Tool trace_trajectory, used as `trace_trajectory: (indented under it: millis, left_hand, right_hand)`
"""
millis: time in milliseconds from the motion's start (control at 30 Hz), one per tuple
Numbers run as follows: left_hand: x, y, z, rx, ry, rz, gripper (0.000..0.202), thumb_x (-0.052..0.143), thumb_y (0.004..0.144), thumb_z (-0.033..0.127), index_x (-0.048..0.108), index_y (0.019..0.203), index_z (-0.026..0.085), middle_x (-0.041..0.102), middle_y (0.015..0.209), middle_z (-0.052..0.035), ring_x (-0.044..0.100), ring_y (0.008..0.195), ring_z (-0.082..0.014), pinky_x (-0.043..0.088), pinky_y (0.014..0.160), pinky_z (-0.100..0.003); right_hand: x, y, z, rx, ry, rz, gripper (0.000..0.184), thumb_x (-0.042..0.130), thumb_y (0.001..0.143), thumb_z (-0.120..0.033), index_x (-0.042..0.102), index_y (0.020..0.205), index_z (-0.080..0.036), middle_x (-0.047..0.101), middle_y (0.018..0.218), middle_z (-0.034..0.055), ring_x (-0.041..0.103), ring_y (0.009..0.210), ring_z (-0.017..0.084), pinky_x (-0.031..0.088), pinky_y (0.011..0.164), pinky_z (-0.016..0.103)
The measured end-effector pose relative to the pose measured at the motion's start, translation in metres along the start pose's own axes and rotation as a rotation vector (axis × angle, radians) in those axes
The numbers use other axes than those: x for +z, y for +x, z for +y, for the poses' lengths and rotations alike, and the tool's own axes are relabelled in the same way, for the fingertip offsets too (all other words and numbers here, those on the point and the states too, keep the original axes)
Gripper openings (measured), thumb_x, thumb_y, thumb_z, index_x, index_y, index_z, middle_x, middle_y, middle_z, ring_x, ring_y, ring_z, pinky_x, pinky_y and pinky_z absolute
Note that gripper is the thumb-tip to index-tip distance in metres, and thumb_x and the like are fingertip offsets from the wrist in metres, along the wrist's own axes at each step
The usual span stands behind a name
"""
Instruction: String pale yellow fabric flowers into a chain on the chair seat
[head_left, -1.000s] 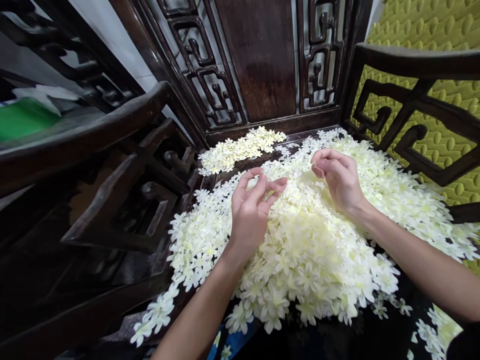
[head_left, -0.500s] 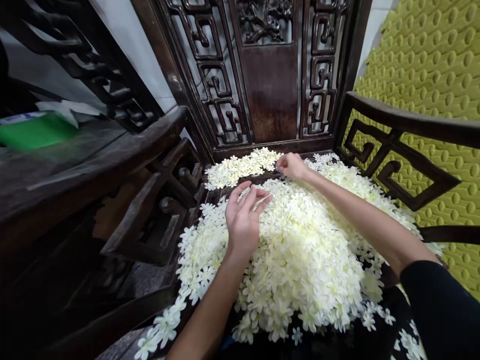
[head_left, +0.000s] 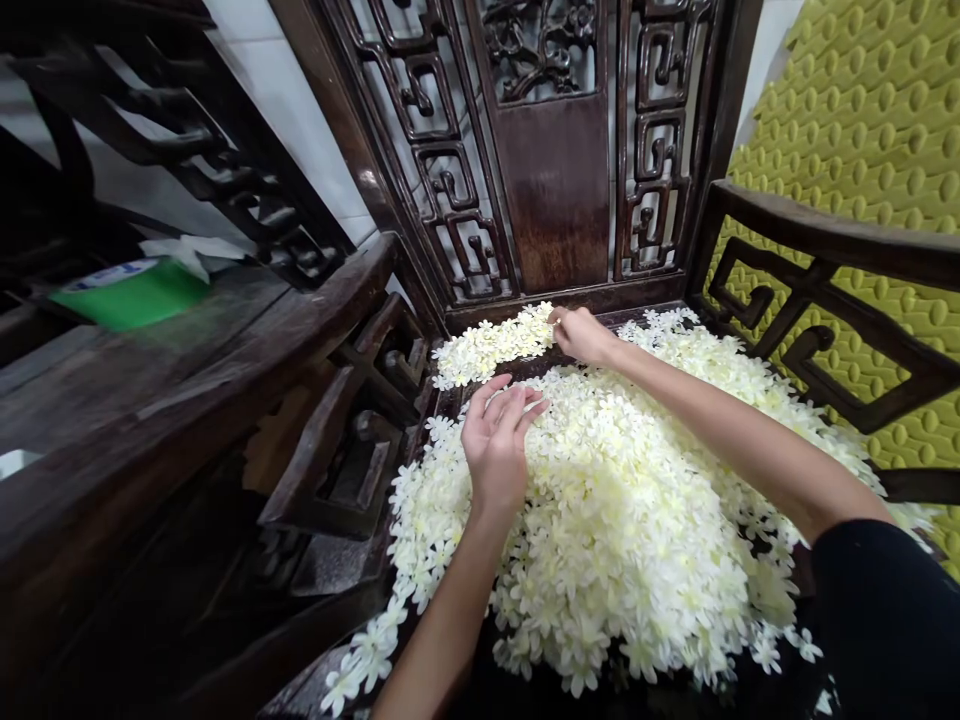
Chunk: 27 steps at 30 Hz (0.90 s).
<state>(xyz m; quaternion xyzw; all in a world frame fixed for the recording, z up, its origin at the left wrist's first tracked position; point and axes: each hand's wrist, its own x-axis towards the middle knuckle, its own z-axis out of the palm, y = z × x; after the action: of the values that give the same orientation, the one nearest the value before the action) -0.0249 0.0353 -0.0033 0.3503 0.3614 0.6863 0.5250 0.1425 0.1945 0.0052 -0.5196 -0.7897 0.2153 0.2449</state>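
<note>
A big heap of cream-white fabric flowers (head_left: 637,520) covers the seat of a dark carved wooden chair (head_left: 559,190). A smaller separate pile of the same flowers (head_left: 491,345) lies at the back left of the seat. My right hand (head_left: 581,335) reaches forward to the edge of that small pile, fingers pinched together on a flower. My left hand (head_left: 499,435) rests on the near-left side of the big heap, its fingers curled loosely over the flowers.
The chair's left armrest (head_left: 330,440) and right armrest (head_left: 817,290) fence in the seat. A green roll with white paper (head_left: 131,290) sits on a dark wooden surface at left. Yellow-green padded wall (head_left: 862,120) stands at right. Some flowers spill over the seat's front-left edge (head_left: 360,660).
My right hand went from above the big heap forward to the small back pile and stays at its edge. My left hand lowered onto the heap. The camera view tilted up slightly.
</note>
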Motion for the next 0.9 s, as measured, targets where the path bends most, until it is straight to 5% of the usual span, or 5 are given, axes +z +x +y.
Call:
trace_trajectory:
  millis: [133, 200, 300, 500, 900]
  left_hand:
    - [0.006, -0.008, -0.005, 0.140, 0.278, -0.043, 0.045, 0.081, 0.079, 0.025, 0.065, 0.121, 0.022, 0.068, 0.115, -0.0074, 0.064, 0.114, -0.0192, 0.054, 0.103, -0.037]
    - [0.009, -0.013, -0.009, 0.184, 0.349, -0.099, 0.053, 0.083, 0.076, 0.023, 0.066, 0.126, 0.022, 0.067, 0.126, -0.0097, 0.062, 0.121, -0.0223, 0.056, 0.102, -0.038]
    - [0.013, -0.020, -0.016, 0.199, 0.426, -0.205, 0.056, 0.084, 0.075, 0.022, 0.068, 0.128, 0.025, 0.067, 0.134, -0.0096, 0.069, 0.111, -0.0231, 0.057, 0.101, -0.041]
    - [0.010, -0.021, -0.024, 0.510, 0.585, -0.364, 0.041, 0.081, 0.078, 0.016, 0.076, 0.117, 0.026, 0.076, 0.115, -0.0085, 0.069, 0.111, -0.0257, 0.056, 0.101, -0.045]
    - [0.013, -0.022, -0.019, 0.905, 0.841, -0.433, 0.053, 0.081, 0.078, 0.017, 0.067, 0.129, 0.025, 0.074, 0.102, -0.0069, 0.064, 0.102, -0.0216, 0.058, 0.082, -0.034]
  right_hand:
    - [-0.029, -0.067, -0.012, -0.076, 0.222, 0.002, 0.033, 0.044, 0.105, -0.032, 0.058, 0.129, -0.015, 0.073, 0.090, 0.0047, 0.068, 0.075, 0.014, 0.059, 0.074, 0.032]
    - [-0.036, -0.104, -0.016, -0.100, 0.650, -0.118, 0.031, 0.056, 0.099, -0.037, 0.064, 0.122, -0.017, 0.074, 0.099, 0.0062, 0.071, 0.081, 0.015, 0.060, 0.078, 0.034]
    - [-0.031, -0.140, -0.018, -0.008, 0.938, -0.113, 0.029, 0.070, 0.090, -0.037, 0.070, 0.114, -0.020, 0.075, 0.099, 0.0044, 0.073, 0.084, 0.015, 0.060, 0.082, 0.033]
    - [-0.003, -0.151, -0.014, 0.045, 1.194, -0.092, 0.030, 0.083, 0.079, -0.029, 0.074, 0.105, -0.017, 0.077, 0.092, 0.0037, 0.073, 0.077, 0.013, 0.059, 0.073, 0.026]
    - [-0.005, -0.166, -0.017, 0.043, 1.122, -0.212, 0.045, 0.087, 0.073, -0.024, 0.077, 0.116, -0.021, 0.081, 0.101, 0.0074, 0.077, 0.088, 0.019, 0.062, 0.081, 0.031]
